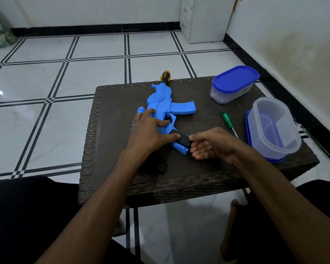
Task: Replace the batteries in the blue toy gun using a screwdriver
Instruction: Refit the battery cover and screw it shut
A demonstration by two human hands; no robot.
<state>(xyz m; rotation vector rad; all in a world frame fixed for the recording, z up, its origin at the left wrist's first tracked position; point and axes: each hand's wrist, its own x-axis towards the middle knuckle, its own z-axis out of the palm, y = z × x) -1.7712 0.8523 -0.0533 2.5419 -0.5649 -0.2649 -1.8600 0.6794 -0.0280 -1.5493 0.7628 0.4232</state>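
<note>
The blue toy gun [160, 103] lies flat on the dark woven table [112, 149], its yellow-and-black muzzle pointing away past the far edge. My left hand [151, 130] presses down on the gun's body, thumb touching the grip. My right hand [210, 143] pinches the black battery cover [184, 141] on the gun's grip with thumb and forefinger. A green-handled screwdriver [228, 120] lies on the table to the right of the gun, held by neither hand. A black stock part [161, 167] shows below my left wrist.
A closed plastic box with a blue lid [234, 83] stands at the far right of the table. An open clear container [274, 128] sits on its blue lid at the right edge. White tiled floor surrounds the table; my knees are at the near edge.
</note>
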